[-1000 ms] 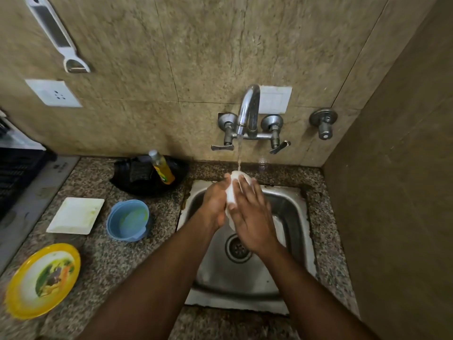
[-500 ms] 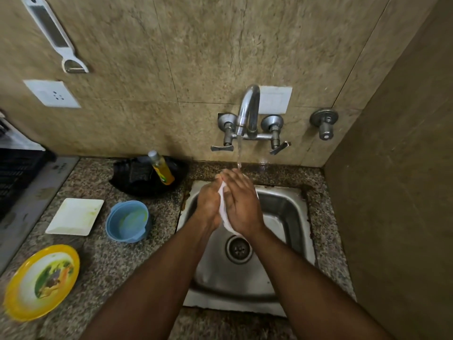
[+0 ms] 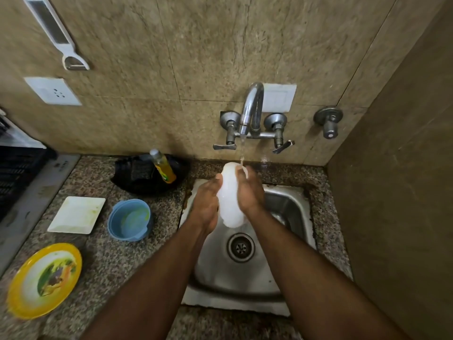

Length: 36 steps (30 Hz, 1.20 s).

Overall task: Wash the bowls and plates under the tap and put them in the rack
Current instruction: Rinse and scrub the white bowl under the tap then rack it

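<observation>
A white dish is in the wash right now. It stands on its edge over the sink, between two hands, and water from the tap runs down onto its top. The left hand holds one side with its fingers curled around the edge. The right hand holds the other side, and its fingers wrap over the top (I cannot tell if it is a bowl or a plate, it is blurry).

So the job looks like it is just starting or near the middle. Three dirty things wait on the counter to the left of the sink: a white square plate, a blue bowl just beside it, and a yellow plate nearer to the person. Each one needs washing. A dark rack sits at the far left edge, and I cannot see any dishes in it.

The counter is speckled stone. A soap bottle leans in a black tub by the wall. The wall is brown tile, with a white peeler hanging up high and a white socket below it.
</observation>
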{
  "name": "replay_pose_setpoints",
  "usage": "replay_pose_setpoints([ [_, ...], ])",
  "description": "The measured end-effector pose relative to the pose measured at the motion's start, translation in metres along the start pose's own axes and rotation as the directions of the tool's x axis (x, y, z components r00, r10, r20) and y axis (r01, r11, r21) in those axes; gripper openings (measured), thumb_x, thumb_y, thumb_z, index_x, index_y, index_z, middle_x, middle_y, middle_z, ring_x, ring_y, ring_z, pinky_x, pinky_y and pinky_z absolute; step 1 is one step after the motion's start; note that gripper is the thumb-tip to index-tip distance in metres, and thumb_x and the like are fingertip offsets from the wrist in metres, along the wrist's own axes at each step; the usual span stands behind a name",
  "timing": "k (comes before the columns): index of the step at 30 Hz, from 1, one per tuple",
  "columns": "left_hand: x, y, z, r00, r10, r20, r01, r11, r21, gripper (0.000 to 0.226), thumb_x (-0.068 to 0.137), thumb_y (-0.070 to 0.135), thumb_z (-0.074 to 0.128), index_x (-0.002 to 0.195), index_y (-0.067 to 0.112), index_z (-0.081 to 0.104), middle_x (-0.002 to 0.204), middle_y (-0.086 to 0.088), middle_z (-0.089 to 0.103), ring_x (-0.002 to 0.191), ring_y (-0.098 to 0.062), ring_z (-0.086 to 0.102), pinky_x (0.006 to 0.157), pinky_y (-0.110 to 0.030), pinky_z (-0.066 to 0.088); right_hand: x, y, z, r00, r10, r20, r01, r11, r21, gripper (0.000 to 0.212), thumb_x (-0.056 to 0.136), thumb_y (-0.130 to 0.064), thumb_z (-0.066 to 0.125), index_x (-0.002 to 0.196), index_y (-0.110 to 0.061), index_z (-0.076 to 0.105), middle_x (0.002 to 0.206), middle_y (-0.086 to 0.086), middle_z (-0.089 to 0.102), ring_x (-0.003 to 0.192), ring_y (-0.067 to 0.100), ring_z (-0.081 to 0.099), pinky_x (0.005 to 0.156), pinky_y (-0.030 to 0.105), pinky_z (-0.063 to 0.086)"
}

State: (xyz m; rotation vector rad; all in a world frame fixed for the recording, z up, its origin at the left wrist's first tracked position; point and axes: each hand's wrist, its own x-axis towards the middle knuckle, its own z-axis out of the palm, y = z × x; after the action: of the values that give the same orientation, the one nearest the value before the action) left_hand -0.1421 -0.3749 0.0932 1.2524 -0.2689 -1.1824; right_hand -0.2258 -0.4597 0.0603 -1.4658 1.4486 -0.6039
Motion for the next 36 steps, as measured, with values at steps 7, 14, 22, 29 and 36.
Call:
replay_pose_setpoints([
  [7,-0.004,-0.001,-0.014,0.981,-0.070,0.180,0.079,0.996,-0.041,0.046,0.095,0.020,0.057,0.136,-0.002,0.060,0.124,-0.026,0.068,0.112,-0.041,0.064,0.095,-0.053,0.054,-0.008,0.004,-0.007,0.998,0.024,-0.053,-0.015,0.986,0.169,0.082,0.068,-0.085,0.053,0.139,-0.044,0.048,0.135,0.001,0.059,0.116,0.025,0.060,0.101,0.045,0.053],
  [14,0.006,0.033,0.003,0.978,-0.208,0.013,0.205,0.973,0.109,0.056,0.098,0.060,0.056,0.121,0.011,0.071,0.112,-0.019,0.077,0.100,-0.038,0.075,0.087,-0.056,0.060,-0.020,0.016,-0.013,0.909,-0.397,0.127,0.413,0.900,-0.138,0.081,0.083,-0.079,0.049,0.153,-0.045,0.028,0.153,-0.003,0.038,0.138,0.019,0.042,0.111,0.045,0.043],
  [22,0.018,0.037,0.011,0.987,-0.121,-0.107,0.145,0.952,0.269,0.050,0.103,0.054,0.053,0.101,0.011,0.078,0.093,-0.007,0.081,0.091,-0.023,0.078,0.087,-0.037,0.061,-0.042,-0.004,-0.003,0.706,-0.699,0.111,0.679,0.625,-0.385,0.055,0.107,-0.037,0.028,0.154,-0.013,0.042,0.158,0.006,0.043,0.149,0.020,0.032,0.125,0.043,0.019],
  [29,0.002,0.023,0.018,0.996,0.091,0.019,-0.090,0.903,0.421,0.055,0.107,0.052,0.045,0.085,0.010,0.072,0.072,-0.004,0.076,0.069,-0.021,0.075,0.053,-0.026,0.054,-0.005,-0.023,-0.014,0.992,-0.120,0.031,0.120,0.993,0.012,0.042,0.102,-0.037,0.036,0.131,-0.024,0.065,0.137,0.007,0.062,0.123,0.026,0.058,0.106,0.040,0.046],
  [36,0.004,0.023,0.018,0.986,0.163,0.047,-0.168,0.899,0.405,0.060,0.107,0.056,0.037,0.108,0.010,0.077,0.090,-0.003,0.081,0.088,-0.013,0.078,0.066,-0.019,0.056,-0.026,-0.012,-0.008,0.734,-0.679,0.014,0.620,0.661,-0.422,0.050,0.107,-0.035,0.028,0.148,-0.020,0.050,0.155,0.001,0.048,0.148,0.021,0.036,0.122,0.043,0.025],
])
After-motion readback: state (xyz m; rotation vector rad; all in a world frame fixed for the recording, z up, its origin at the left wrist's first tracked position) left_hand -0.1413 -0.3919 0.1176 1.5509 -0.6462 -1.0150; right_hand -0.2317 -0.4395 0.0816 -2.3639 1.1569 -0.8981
